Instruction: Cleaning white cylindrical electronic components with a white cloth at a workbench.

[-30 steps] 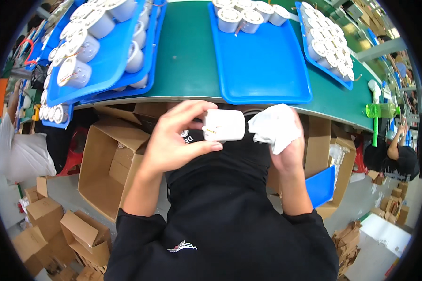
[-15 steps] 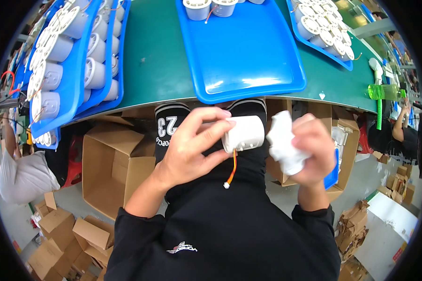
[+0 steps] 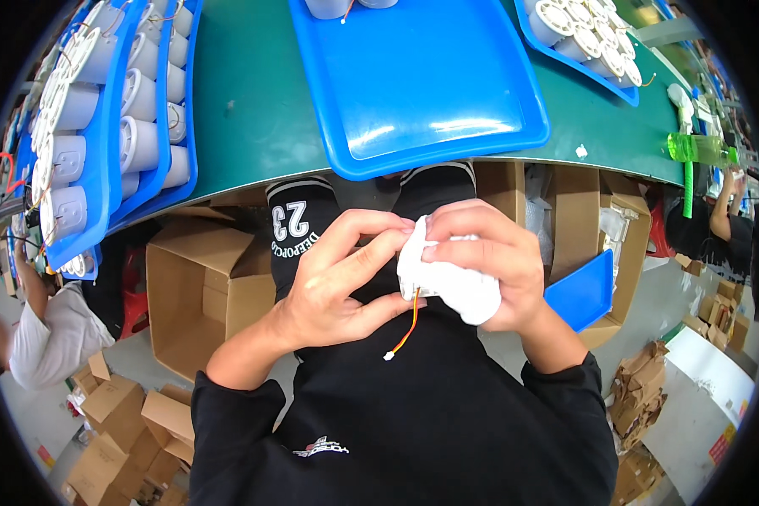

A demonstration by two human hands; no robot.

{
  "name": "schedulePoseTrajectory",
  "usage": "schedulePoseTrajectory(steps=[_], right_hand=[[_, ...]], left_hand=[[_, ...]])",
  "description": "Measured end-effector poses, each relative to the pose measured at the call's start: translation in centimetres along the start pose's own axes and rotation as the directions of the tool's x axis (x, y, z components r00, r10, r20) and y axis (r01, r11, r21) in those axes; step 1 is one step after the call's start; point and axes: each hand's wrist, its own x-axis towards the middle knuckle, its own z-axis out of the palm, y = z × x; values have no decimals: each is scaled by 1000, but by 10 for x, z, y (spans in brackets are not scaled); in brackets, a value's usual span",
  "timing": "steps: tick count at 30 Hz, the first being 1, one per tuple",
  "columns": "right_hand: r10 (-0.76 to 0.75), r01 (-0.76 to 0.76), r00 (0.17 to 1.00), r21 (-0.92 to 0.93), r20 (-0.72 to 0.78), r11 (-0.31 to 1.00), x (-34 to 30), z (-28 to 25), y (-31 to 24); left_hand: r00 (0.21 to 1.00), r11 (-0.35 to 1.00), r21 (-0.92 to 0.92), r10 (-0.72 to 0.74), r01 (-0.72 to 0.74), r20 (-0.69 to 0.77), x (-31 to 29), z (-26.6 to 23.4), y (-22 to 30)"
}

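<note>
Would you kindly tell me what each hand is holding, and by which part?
The left hand grips the white cylinder by its left end, near the wire; the right hand holds a bunched cloth from above, against the cylinder.

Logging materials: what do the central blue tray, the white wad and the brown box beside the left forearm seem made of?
Blue tray: likely plastic, glossy; bright reflections and a smooth, rounded rim. White wad: soft, matte cloth or paper; its crumpled folds fit both. Brown box: apparently matte cardboard, with folded flaps.
</note>
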Motion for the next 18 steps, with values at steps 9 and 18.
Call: schedulePoseTrajectory(steps=[9, 18], right_hand=[[652, -392, 751, 865, 102, 315, -28, 19, 13], [769, -355, 598, 935, 226, 1, -10, 28, 3]], left_hand=[[998, 1000, 29, 1, 1, -61, -12, 3, -7], [961, 976, 208, 115, -62, -250, -15, 15, -13]])
